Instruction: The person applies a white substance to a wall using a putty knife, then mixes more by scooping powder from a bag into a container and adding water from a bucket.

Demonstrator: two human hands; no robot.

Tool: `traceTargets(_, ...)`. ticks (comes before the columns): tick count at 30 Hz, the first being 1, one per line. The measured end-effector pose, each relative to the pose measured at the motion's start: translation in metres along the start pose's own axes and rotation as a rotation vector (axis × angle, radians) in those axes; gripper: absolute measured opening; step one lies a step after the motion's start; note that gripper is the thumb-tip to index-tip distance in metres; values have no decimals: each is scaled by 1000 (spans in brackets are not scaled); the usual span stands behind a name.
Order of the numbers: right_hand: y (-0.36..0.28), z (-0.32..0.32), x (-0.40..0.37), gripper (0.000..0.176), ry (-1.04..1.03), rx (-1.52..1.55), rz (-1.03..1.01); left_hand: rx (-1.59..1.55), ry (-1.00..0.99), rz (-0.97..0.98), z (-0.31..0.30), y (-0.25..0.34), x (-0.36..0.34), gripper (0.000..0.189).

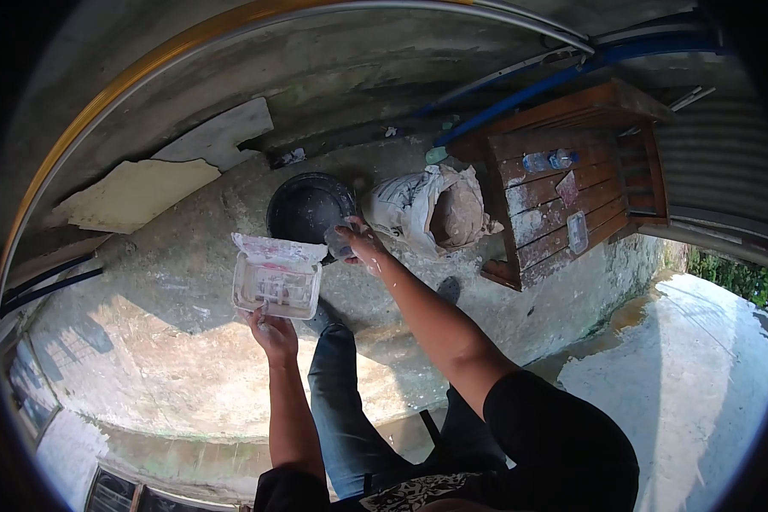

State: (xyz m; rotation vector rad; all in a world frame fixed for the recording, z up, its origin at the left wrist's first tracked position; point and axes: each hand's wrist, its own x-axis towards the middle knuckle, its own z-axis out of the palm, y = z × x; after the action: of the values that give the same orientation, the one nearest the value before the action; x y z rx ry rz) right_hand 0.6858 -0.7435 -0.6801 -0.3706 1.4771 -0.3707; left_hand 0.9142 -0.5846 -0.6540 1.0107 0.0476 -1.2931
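My left hand (273, 333) grips the lower edge of a white plastic container (277, 286), whose inside is smeared with whitish residue and whose lid flap (280, 247) stands open at the top. Beside it, my right hand (365, 247) is closed round a small grey object (339, 242), too unclear to name, at the lower right rim of a black basin (309, 205). The basin is dusted with pale material. Just right of it stands an open white sack (418, 207) with powder inside.
A wooden bench (538, 192) at the right holds a plastic bottle (550, 160) and a small clear tray (578, 232). Broken board pieces (141, 194) lie by the wall at the left. Blue pipes (520, 98) run above the bench.
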Motion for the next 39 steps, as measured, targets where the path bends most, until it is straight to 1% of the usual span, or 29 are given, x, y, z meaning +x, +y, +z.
traceTargets(2, -1, -18, -14, 73, 22, -125, -179, 18, -19, -18, 17, -5, -13, 61)
traceTargets(3, -3, -28, -24, 73, 41, -101, -188, 5, -17, -34, 35, -4, -20, 61)
traceTargets(5, -2, -61, -51, 63, 168, -427, -723, 16, -45, -69, 55, -13, -34, 61)
traceTargets(6, -14, -76, -79, 53, 224, -401, -784, 6, -103, -79, 52, -24, -41, 55)
traceTargets(7, -15, -95, -91, 53, 247, -381, -789, -10, -160, -86, 74, -29, -47, 51)
traceTargets(8, -15, -115, -102, 51, 279, -259, -813, 70, -139, -40, 94, -40, -62, 43)
traceTargets(9, -10, -136, -113, 49, 311, -134, -827, 85, -155, -54, 100, -56, -69, 43)
traceTargets(11, 14, -189, -109, 43, 370, 0, -915, 734, -338, 391, 101, -91, -80, 36)
traceTargets(12, 14, -215, -125, 42, 411, 32, -863, 960, -389, 527, 128, -101, -91, 35)
traceTargets(13, 17, -243, -140, 40, 448, 65, -812, 970, -416, 519, 146, -115, -100, 35)
traceTargets(15, 46, -304, -129, 42, 644, -5, -844, 686, -445, 230, 172, -142, -116, 32)
traceTargets(16, 53, -331, -135, 41, 680, 15, -772, 1174, -571, 645, 168, -159, -114, 31)
traceTargets(17, 61, -358, -137, 41, 694, 29, -767, 1180, -591, 639, 163, -177, -117, 31)
traceTargets(19, 78, -406, -134, 38, 847, -171, -719, 1069, -543, 384, 172, -215, -131, 29)
traceTargets(20, 88, -426, -132, 32, 903, -101, -739, 1075, -556, 379, 175, -235, -136, 29)
traceTargets(22, 99, -464, -124, 30, 957, -126, -670, 1151, -621, 711, 182, -276, -140, 21)
traceTargets(23, 105, -482, -120, 28, 1001, -159, -602, 1154, -627, 707, 183, -291, -142, 21)
traceTargets(25, 119, -513, -106, 27, 1023, -249, -606, 256, -409, -233, 203, -314, -147, 17)
traceTargets(27, 131, -533, -98, 28, 1073, -421, -627, 290, -422, -223, 213, -342, -156, 16)
traceTargets(29, 136, -549, -91, 30, 1041, -532, -651, 317, -414, -191, 218, -365, -161, 16)
traceTargets(31, 144, -560, -87, 30, 1007, -574, -617, 300, -432, -290, 217, -384, -162, 23)
traceTargets(32, 146, -566, -85, 34, 955, -551, -610, 293, -417, -280, 216, -396, -163, 23)
traceTargets(33, 145, -568, -88, 34, 941, -559, -610, 394, -405, -214, 218, -408, -166, 29)
traceTargets(34, 144, -571, -92, 34, 946, -640, -652, 499, -395, -151, 220, -417, -168, 35)
traceTargets(35, 142, -573, -96, 34, 954, -719, -696, 501, -388, -150, 222, -422, -168, 35)
traceTargets(36, 133, -571, -105, 34, 948, -718, -692, 294, -301, -298, 248, -417, -174, 45)
traceTargets(37, 120, -567, -115, 34, 1040, -774, -727, 86, -211, -439, 264, -416, -177, 57)
traceTargets(38, 113, -566, -122, 35, 1133, -829, -765, 89, -207, -437, 262, -421, -176, 57)
traceTargets(39, 110, -570, -121, 35, 1125, -827, -762, 149, -226, -428, 260, -425, -174, 53)
